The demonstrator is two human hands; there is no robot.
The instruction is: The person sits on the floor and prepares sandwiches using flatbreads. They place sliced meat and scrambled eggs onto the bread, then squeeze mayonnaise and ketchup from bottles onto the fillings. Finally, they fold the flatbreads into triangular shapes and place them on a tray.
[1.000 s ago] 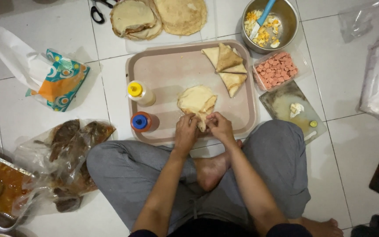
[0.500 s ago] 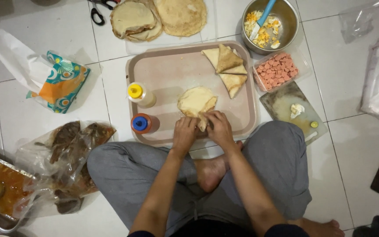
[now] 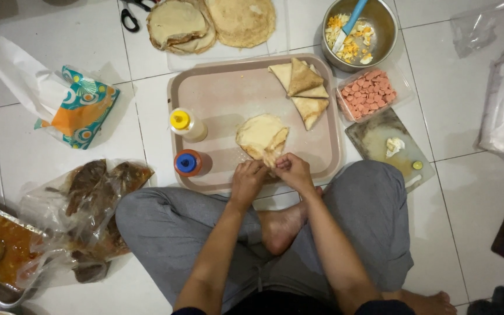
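Both hands are meeting at the near edge of a flatbread lying on the pinkish tray on the floor. The left hand and the right hand are pinching its folded corner, fingers narrowed on the dough — side by side, touching. Just to the left are standing two squeeze bottles — a yellow-capped one and a blue-capped one. Folded triangles are resting at the tray's far side.
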